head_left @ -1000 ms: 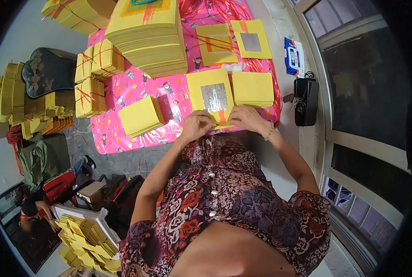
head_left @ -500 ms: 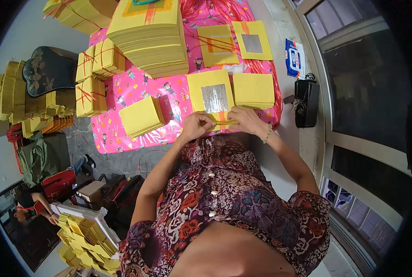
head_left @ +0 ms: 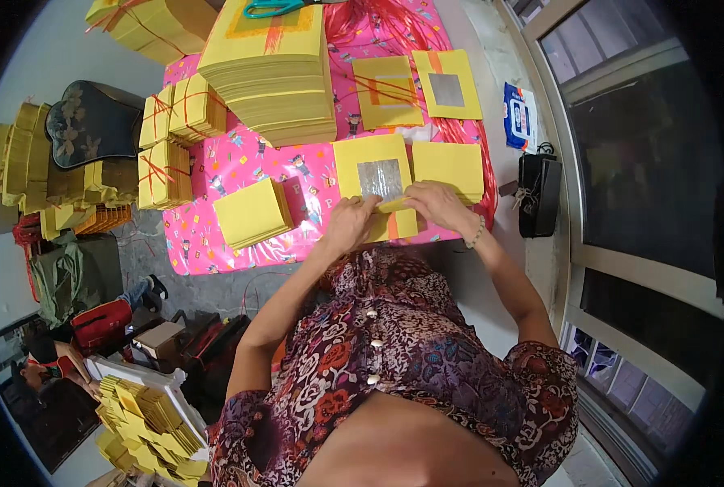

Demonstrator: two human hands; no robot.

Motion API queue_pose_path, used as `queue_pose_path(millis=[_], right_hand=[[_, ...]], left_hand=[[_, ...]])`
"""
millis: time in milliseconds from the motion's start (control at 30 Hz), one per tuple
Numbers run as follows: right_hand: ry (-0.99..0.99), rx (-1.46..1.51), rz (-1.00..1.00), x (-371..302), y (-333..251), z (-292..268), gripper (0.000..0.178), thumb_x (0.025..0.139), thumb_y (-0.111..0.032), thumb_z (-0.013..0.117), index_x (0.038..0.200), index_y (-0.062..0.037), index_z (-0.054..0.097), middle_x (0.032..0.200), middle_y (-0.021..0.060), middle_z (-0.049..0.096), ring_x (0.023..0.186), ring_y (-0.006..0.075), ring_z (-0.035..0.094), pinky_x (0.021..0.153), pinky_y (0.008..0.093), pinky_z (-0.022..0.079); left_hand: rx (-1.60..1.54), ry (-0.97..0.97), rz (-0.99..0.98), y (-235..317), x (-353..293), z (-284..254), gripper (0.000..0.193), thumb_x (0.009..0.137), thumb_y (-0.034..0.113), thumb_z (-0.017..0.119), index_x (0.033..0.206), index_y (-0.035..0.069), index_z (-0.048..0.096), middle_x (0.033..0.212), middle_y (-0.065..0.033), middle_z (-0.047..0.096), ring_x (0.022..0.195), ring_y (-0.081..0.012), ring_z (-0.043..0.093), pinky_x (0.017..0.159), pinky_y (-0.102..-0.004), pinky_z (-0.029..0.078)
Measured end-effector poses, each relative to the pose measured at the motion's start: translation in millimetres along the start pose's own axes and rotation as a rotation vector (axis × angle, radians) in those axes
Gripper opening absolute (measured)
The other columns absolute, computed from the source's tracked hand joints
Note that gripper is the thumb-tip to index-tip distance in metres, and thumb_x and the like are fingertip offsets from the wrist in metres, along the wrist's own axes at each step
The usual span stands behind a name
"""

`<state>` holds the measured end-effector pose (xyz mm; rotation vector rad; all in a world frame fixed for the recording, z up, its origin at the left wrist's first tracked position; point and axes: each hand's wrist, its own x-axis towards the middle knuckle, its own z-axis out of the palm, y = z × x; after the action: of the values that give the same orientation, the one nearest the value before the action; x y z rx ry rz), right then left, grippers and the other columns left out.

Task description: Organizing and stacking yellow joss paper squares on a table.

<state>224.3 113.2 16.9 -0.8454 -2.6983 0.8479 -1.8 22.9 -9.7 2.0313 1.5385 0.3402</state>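
A yellow paper sheet (head_left: 350, 154) with a silver foil square (head_left: 381, 180) lies on the pile at the table's near edge. Its near edge is rolled or folded back toward the foil, baring yellow paper with a red stripe (head_left: 393, 226) beneath. My left hand (head_left: 348, 224) closes on the left end of that fold, thumb on top. At the right end, my right hand (head_left: 441, 206) pinches the fold with bent fingers. A stack of plain yellow sheets (head_left: 447, 168) lies beside my right hand; another yellow stack (head_left: 252, 213) sits farther left.
The pink patterned tablecloth (head_left: 216, 158) carries a tall yellow paper pile (head_left: 285, 89), teal-handled scissors (head_left: 273, 7), red-tied bundles (head_left: 165, 172) and red strings (head_left: 451, 105). A wipes pack (head_left: 520, 118) and black case (head_left: 538, 195) lie on the right ledge. Another person (head_left: 62, 365) is at lower left.
The near edge of the sheet has been turned away from me, exposing paper underneath. Both hands stay at its two ends, moving with it. The whole view has shifted slightly.
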Motion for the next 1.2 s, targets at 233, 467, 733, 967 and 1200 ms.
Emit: queue_pose_path(millis=[233, 467, 733, 967, 1200], right_hand=[[0.081, -0.006, 0.115, 39, 17, -19, 0.019, 0.09, -0.021, 0.058, 0.097, -0.0034, 0.06, 0.087, 0.0157, 0.062, 0.087, 0.0365, 0.06, 0.076, 0.0452, 0.049], [0.163, -0.044, 0.135, 81, 58, -12, 0.024, 0.091, -0.024, 0.056, 0.1, -0.0034, 0.062, 0.089, 0.0162, 0.063, 0.089, 0.0359, 0.061, 0.078, 0.0464, 0.048], [0.079, -0.237, 0.253, 111, 62, -1, 0.022, 0.091, -0.024, 0.057, 0.1, -0.005, 0.064, 0.099, 0.013, 0.063, 0.101, 0.0311, 0.058, 0.088, 0.0425, 0.045], [0.024, -0.206, 0.051, 133, 79, 23, 0.027, 0.089, -0.01, 0.051, 0.112, -0.004, 0.063, 0.108, 0.0131, 0.062, 0.107, 0.0306, 0.057, 0.09, 0.0415, 0.047], [-0.122, -0.166, 0.081, 144, 64, 22, 0.027, 0.087, -0.008, 0.05, 0.111, -0.0016, 0.062, 0.107, 0.0148, 0.062, 0.106, 0.0315, 0.056, 0.09, 0.0412, 0.046]], left_hand=[[0.233, 0.526, 0.189, 26, 6, -28, 0.05, 0.077, 0.011, 0.069, 0.124, 0.009, 0.052, 0.125, -0.0159, 0.052, 0.114, -0.0339, 0.048, 0.093, -0.0453, 0.041], [0.08, 0.342, 0.181, 17, 24, 3, 0.074, 0.076, 0.023, 0.07, 0.14, 0.007, 0.038, 0.141, -0.0206, 0.036, 0.133, -0.0406, 0.032, 0.11, -0.05, 0.028], [0.206, 0.22, 0.091, -5, 45, 16, 0.09, 0.078, 0.043, 0.066, 0.149, 0.009, 0.023, 0.151, -0.0237, 0.022, 0.14, -0.0431, 0.019, 0.115, -0.0519, 0.017], [0.185, 0.212, 0.087, -7, 49, 18, 0.09, 0.078, 0.043, 0.066, 0.15, 0.009, 0.023, 0.151, -0.0246, 0.022, 0.139, -0.0441, 0.019, 0.114, -0.0523, 0.018], [0.164, 0.202, 0.053, -9, 48, 21, 0.088, 0.08, 0.044, 0.064, 0.15, 0.009, 0.023, 0.151, -0.0254, 0.022, 0.14, -0.0449, 0.018, 0.114, -0.0531, 0.017]])
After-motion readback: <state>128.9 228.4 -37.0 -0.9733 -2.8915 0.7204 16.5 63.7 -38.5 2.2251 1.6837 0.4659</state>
